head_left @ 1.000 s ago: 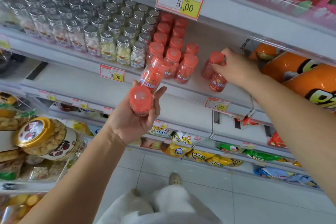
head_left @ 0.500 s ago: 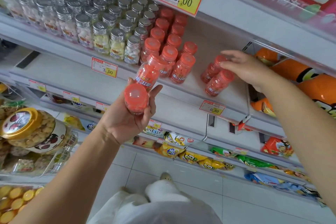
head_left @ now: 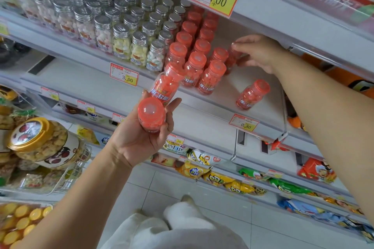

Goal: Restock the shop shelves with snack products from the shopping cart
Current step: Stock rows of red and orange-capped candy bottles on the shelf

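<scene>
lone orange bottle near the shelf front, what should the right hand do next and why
Probably slide the lone bottle back against the orange rows with the right hand, once it lets go of the end bottle it grips beside them. It stands apart near the shelf front, and the left hand holds two more bottles needing that space.

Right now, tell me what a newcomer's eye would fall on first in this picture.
Centre frame, the left hand grips two red-capped candy bottles, one cap facing the camera. On the shelf behind, the right hand pinches another red bottle, while a lone bottle stands apart near the front edge. Silver-capped jars fill the upper left.
</scene>
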A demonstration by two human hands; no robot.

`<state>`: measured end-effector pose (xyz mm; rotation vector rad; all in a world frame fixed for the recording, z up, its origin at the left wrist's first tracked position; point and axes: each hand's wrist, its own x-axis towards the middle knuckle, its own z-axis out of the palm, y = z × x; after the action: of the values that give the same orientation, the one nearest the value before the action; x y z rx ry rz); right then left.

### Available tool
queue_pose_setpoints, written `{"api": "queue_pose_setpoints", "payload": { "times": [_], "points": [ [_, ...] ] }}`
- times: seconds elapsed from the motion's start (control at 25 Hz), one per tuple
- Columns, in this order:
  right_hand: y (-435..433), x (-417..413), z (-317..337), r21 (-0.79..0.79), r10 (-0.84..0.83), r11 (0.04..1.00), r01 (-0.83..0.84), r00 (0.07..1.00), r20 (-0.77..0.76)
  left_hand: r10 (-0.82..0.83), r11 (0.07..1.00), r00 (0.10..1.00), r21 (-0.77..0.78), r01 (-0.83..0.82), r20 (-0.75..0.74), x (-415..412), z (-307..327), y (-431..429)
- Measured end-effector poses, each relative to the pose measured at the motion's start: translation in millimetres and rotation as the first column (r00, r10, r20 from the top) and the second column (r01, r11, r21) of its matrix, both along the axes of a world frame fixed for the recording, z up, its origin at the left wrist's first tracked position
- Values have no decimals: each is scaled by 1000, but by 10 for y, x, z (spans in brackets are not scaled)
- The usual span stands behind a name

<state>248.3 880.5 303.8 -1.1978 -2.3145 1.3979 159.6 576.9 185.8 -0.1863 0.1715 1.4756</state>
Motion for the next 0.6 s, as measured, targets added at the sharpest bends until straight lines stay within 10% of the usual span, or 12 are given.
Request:
{"api": "queue_pose_setpoints", "payload": {
  "times": [0.48,0.6],
  "points": [
    [-156,-267,-74,-26,-10,1000,8,996,-93,41,996,995,-74,-48,-92,2,2,-44],
    [-233,79,125,194,17,980,-33,996,86,16,995,993,-100,-28,-119,13,13,-24]
  ]
}}
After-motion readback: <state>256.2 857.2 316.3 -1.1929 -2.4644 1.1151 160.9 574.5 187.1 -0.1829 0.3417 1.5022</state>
